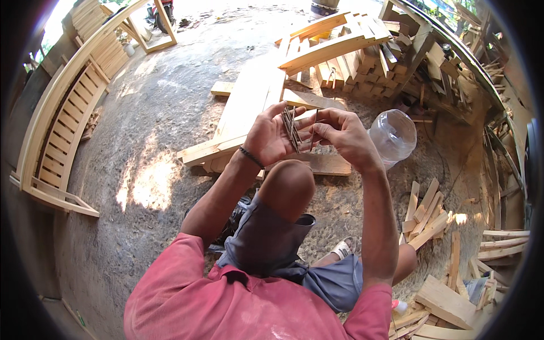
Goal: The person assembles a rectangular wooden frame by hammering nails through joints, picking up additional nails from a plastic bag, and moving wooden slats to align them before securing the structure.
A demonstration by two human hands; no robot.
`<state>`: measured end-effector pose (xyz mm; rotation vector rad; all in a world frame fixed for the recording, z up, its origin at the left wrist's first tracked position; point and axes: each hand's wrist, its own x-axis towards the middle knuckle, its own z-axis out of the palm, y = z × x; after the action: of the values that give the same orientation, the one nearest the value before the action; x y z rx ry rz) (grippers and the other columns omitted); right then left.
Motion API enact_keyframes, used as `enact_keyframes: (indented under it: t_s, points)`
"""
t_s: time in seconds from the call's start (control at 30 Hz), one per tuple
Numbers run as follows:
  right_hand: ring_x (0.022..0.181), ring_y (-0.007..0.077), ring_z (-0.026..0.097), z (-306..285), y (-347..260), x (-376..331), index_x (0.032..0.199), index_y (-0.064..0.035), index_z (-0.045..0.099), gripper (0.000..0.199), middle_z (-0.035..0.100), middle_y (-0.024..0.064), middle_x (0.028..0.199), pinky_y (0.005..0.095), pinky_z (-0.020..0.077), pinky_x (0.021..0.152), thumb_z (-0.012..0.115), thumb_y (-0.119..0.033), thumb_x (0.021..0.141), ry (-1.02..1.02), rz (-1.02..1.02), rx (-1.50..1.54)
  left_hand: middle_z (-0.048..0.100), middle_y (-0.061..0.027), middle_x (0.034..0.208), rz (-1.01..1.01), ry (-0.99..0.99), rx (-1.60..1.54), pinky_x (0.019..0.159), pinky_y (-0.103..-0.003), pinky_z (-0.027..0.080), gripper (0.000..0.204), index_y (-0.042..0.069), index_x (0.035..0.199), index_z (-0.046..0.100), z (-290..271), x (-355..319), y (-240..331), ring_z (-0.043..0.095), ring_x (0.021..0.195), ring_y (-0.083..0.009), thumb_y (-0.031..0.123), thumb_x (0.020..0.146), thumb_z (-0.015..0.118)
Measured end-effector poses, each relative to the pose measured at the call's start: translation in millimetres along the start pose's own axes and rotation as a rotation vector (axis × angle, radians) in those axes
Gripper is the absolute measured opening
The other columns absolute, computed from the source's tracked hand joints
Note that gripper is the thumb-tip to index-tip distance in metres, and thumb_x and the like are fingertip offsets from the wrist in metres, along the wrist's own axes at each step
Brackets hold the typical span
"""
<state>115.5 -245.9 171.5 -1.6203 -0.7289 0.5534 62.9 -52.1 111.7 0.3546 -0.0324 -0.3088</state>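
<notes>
My left hand (267,137) is turned palm up above my raised knee, its fingers loosely curled under a small bunch of long thin nails (291,128). Beside it, my right hand (345,135) pinches a single nail (313,130) between thumb and fingers, held roughly upright at the left fingertips. Just beyond both hands lies a frame of pale planks (249,105), with a crosspiece (212,149) at its near end.
A clear plastic container (392,136) stands right of my right hand. Stacked timber (374,68) fills the far right, with offcuts (428,215) scattered nearer. A slatted wooden frame (65,127) leans along the left wall. Sunlit rough ground (153,175) lies between.
</notes>
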Motion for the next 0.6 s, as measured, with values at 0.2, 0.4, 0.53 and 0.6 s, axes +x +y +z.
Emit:
enact_keyframes:
  t_s: [0.2,0.4,0.53,0.6]
  points:
    - [0.086,0.0168,0.072,-12,18,41,0.106,0.0071,0.067,0.021,0.073,0.0159,0.091,0.03,0.0569,0.075,0.064,-0.008,0.091,0.102,-0.015,-0.23,0.063,-0.0243,0.116,-0.083,-0.133,0.029,0.105,-0.062,0.038,0.057,-0.001,0.128,0.051,-23,33,18,0.061,0.11,-0.0422,0.047,0.102,0.034]
    - [0.085,0.029,0.072,-34,27,93,0.101,0.0037,0.07,0.024,0.072,0.0211,0.085,0.0377,0.0558,0.079,0.065,-0.015,0.087,0.171,0.078,-0.78,0.063,-0.0235,0.121,-0.108,-0.137,-0.086,0.106,-0.063,0.037,0.068,-0.001,0.136,0.05,-58,82,31,0.059,0.115,-0.0408,0.054,0.102,0.029]
    - [0.083,0.031,0.072,-66,74,130,0.099,0.0,0.071,0.022,0.071,0.0205,0.086,0.04,0.0549,0.079,0.065,-0.017,0.086,0.139,0.066,-0.786,0.059,-0.0243,0.127,-0.148,-0.099,-0.107,0.105,-0.063,0.037,0.074,-0.001,0.139,0.047,-100,126,38,0.058,0.117,-0.0407,0.059,0.1,0.027]
    - [0.083,0.0303,0.072,-83,107,147,0.098,-0.0019,0.072,0.019,0.071,0.0195,0.086,0.0392,0.0549,0.077,0.065,-0.015,0.086,0.12,0.074,-0.781,0.058,-0.0239,0.129,-0.157,-0.094,-0.113,0.105,-0.063,0.037,0.076,0.0,0.14,0.047,-124,153,36,0.057,0.118,-0.0411,0.062,0.099,0.027]
